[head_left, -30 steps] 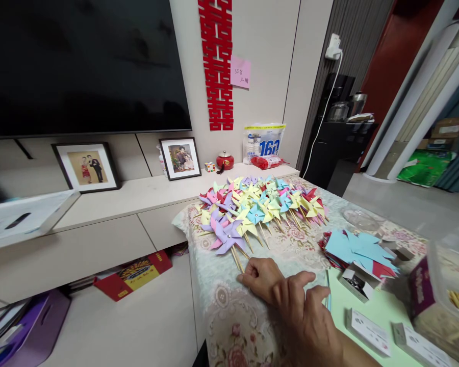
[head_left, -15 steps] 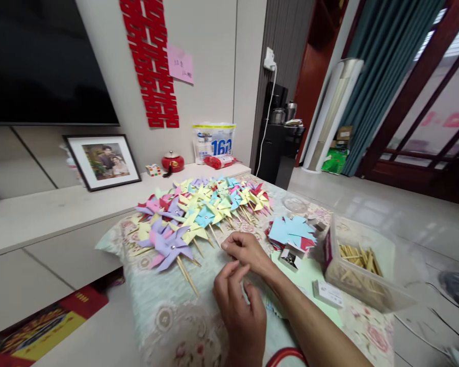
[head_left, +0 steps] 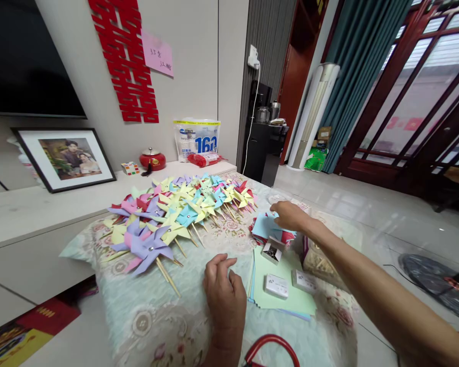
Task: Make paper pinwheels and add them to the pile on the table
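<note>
From the head camera, my left hand (head_left: 222,290) rests palm down on the tabletop (head_left: 183,321), which is covered in a pale floral cloth; its fingers are loosely curled and hold nothing. It lies just beside the left edge of a stack of light green paper sheets (head_left: 286,295). My right hand (head_left: 290,215) reaches out over a pile of cut blue and red paper squares (head_left: 265,228), fingers bent down onto the top blue piece and touching it; whether they have pinched it yet I cannot tell. That pile sits on the far right part of the cloth, beyond the green sheets.

Between the pile and the green sheets stands a small open white cardboard box of metal pins (head_left: 271,251). Two small closed white boxes (head_left: 277,285) lie on the green sheets, near my right forearm. A clear plastic tub (head_left: 317,262) sits partly hidden under that forearm.

To the left, well apart from my right hand, a large spread of finished paper pinwheels on wooden sticks (head_left: 179,209) covers the far half of the cloth in yellow, blue, pink and purple. The nearest one, a purple paper pinwheel (head_left: 147,248), lies with its stick pointing toward my left hand. A red curved handle (head_left: 271,346) shows at the bottom edge.
</note>
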The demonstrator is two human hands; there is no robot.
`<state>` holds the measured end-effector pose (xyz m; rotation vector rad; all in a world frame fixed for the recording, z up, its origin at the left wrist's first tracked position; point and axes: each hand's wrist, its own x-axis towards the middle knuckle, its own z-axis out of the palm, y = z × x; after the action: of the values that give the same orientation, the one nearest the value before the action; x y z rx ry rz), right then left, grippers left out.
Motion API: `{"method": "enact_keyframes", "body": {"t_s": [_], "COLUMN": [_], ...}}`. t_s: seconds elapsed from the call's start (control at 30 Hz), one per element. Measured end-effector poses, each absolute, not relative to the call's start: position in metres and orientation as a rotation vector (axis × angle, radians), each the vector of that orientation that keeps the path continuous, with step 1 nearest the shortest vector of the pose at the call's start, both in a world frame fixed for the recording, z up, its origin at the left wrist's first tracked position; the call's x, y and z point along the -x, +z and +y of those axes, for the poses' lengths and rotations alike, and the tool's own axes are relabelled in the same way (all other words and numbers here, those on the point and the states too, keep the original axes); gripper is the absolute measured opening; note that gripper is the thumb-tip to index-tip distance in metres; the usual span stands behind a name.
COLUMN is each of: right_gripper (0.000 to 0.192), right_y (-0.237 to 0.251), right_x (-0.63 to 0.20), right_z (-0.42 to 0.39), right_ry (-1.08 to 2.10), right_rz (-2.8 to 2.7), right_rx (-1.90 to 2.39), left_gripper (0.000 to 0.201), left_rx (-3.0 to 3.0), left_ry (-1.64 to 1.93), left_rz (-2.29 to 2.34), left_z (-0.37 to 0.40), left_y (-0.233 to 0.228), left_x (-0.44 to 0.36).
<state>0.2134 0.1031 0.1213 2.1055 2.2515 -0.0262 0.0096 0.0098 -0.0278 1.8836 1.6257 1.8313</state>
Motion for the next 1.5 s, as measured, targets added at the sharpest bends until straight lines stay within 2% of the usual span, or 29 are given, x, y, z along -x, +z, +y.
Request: {"method": "enact_keyframes", "body": {"t_s": [0.23,0.67,1.2,1.4,1.5], "right_gripper": [0.042,0.04,0.031,0.039,0.037], "right_y": [0.108,0.087,0.129,0.15,0.137], "right_x": [-0.231,-0.23,-0.252,-0.232,-0.205], "right_z": [0.108,0.113,0.109,0.087,0.072], "right_ry": [-0.056,0.02,0.322,0.491,0.441], "right_rz": [2.07,2.058,2.076,2.223,2.668], "right_rx": [-1.88,-1.824,-2.088,-2.182,-2.228], "left_gripper": [0.031,0.032,0.029,0.025,0.018], "left_rx": [-1.985,-1.996,-1.979,-1.774,-1.442], "left_ry": [1.726,1.668,1.713,1.69,1.582], "left_rz": [1.58,1.553,1.557,1.515,1.449], "left_z": [0.016,0.018,0.017,0.019,0.02], "left_y": [-0.038,-0.043,-0.035,-0.033,-0.028], "left_x": [-0.007,-0.008,-0.015,-0.013,-0.011]}}
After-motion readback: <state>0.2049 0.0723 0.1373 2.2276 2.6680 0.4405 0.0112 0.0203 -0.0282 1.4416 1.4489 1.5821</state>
